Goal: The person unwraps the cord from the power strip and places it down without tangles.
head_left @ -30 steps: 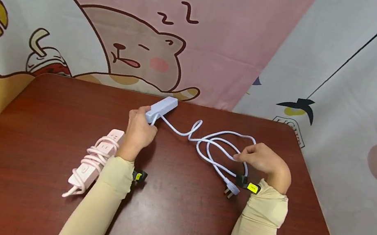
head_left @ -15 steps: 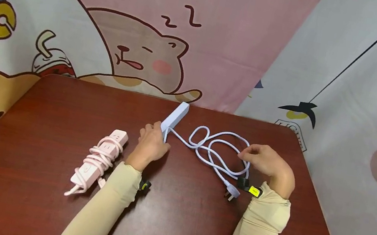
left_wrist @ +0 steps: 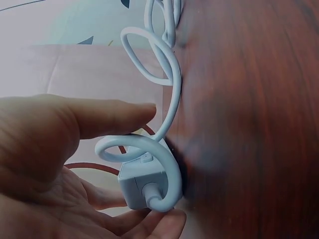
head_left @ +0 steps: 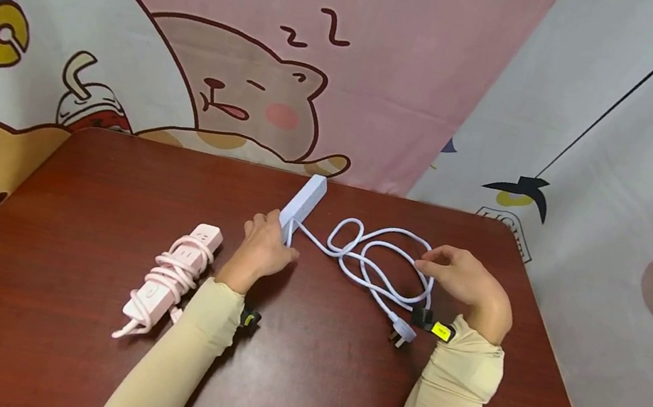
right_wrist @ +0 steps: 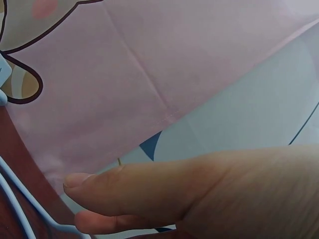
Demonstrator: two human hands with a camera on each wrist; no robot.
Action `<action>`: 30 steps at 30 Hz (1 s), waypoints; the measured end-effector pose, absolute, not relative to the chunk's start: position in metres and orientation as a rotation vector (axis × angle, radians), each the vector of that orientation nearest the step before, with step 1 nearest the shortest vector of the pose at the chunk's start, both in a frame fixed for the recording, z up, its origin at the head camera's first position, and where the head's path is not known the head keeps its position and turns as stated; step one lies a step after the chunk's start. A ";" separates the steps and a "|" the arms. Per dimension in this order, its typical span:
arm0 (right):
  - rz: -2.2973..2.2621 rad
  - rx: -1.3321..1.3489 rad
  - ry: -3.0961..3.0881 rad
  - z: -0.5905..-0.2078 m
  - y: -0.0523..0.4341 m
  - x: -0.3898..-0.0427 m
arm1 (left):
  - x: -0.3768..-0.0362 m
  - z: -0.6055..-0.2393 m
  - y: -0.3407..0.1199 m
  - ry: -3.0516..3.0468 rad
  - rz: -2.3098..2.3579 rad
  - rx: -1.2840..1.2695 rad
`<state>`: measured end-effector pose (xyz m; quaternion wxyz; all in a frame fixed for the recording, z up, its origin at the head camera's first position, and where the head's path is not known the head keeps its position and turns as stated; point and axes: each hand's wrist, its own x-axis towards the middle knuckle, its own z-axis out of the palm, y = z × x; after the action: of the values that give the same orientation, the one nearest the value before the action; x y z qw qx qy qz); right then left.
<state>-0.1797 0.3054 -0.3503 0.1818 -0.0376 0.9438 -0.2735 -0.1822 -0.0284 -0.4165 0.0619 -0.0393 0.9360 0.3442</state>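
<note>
At the table's far side lies a white power strip (head_left: 309, 199), and my left hand (head_left: 262, 252) is around its near end. In the left wrist view the thumb (left_wrist: 117, 117) is straight over the looped cord, with the other fingers (left_wrist: 164, 226) behind and below the strip's end (left_wrist: 134, 191). The cord (head_left: 402, 232) runs right into loose loops and ends in a plug (head_left: 404, 330). Above the loops' right side hovers my right hand (head_left: 465, 276), thumb and fingers close together. Nothing shows between them in the right wrist view.
A pink power strip (head_left: 151, 298) wrapped in its own cord lies left of my left forearm. Behind the reddish-brown table (head_left: 298, 372) hangs a cartoon-printed cloth (head_left: 398, 86). Each wrist wears a black device with a yellow label.
The white power strip has shifted right and turned more lengthwise, my left hand moving with it. The cord loops have bunched closer to the right hand. In the last half second little has moved.
</note>
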 end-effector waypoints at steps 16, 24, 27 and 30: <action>-0.810 -0.127 2.727 -0.346 0.303 -0.181 | -0.176 -0.401 -0.033 2.787 1.088 -0.099; -0.892 -0.159 2.820 -0.340 0.292 -0.182 | -0.148 -0.369 -0.073 2.929 1.211 -0.005; -0.945 -0.215 2.898 -0.337 0.282 -0.183 | -0.132 -0.358 -0.095 2.998 1.248 -0.005; -1.008 -0.307 2.983 -0.335 0.266 -0.184 | -0.114 -0.351 -0.114 3.072 1.273 -0.026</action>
<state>-0.1844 0.2657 -0.3345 -0.0109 -0.0970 0.9429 -0.3185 -0.1138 -0.1144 -0.3511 -0.0915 -0.0078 0.9199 0.3811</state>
